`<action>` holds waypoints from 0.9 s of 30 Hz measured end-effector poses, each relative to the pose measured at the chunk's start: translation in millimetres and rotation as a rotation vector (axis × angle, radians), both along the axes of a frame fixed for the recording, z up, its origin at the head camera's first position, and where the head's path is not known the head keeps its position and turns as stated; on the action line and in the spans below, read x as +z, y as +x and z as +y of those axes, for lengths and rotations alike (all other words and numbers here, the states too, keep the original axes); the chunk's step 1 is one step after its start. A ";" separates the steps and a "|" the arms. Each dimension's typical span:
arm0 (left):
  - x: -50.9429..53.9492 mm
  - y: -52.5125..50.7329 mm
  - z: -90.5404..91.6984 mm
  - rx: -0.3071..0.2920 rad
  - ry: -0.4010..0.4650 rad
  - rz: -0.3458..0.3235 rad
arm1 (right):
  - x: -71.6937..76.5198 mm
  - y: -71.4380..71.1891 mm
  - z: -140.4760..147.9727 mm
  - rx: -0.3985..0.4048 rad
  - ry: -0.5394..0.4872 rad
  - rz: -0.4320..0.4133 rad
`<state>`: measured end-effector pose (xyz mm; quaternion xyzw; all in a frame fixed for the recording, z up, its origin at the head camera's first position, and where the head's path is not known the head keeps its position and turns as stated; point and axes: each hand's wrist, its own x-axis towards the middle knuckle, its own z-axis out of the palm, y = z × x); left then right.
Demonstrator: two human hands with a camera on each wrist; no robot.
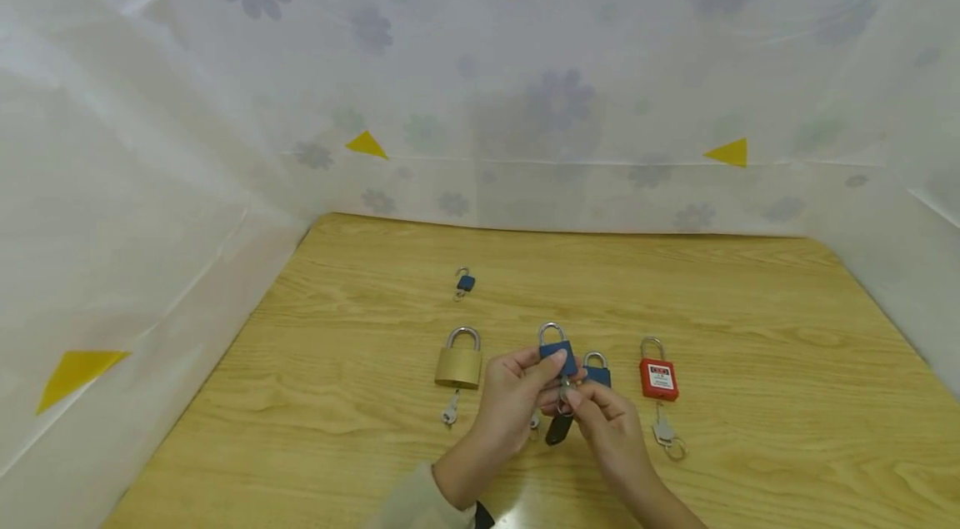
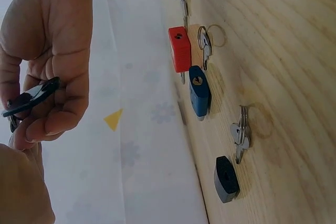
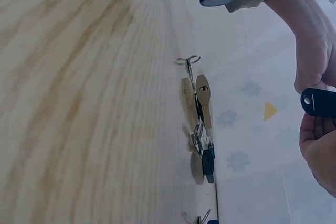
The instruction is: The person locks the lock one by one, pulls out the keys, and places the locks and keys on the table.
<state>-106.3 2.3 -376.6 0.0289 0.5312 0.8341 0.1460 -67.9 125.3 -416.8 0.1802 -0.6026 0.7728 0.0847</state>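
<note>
In the head view, my left hand [image 1: 510, 396] grips a blue padlock [image 1: 557, 356] by its body, thumb across the front and shackle upward. Just below it, my right hand [image 1: 611, 429] pinches a key [image 1: 566, 390] at the padlock's underside. How deep the key sits in the keyhole cannot be told. From its ring hangs a black tag [image 1: 559, 429], also visible as a dark tag [image 3: 320, 102] in the right wrist view. Behind the right hand stands another blue padlock [image 1: 597, 375], partly covered.
A brass padlock [image 1: 459, 366] with a key [image 1: 450, 411] lies left of the hands, a red padlock [image 1: 659, 379] with keys [image 1: 663, 431] to the right. Farther back is a small blue padlock [image 1: 466, 283], its shackle open. The left wrist view shows a black padlock [image 2: 227, 179].
</note>
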 end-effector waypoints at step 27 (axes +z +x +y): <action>-7.6 -9.8 -30.2 0.234 0.117 -0.065 | 0.9 -107.7 14.5 -0.319 0.416 -0.414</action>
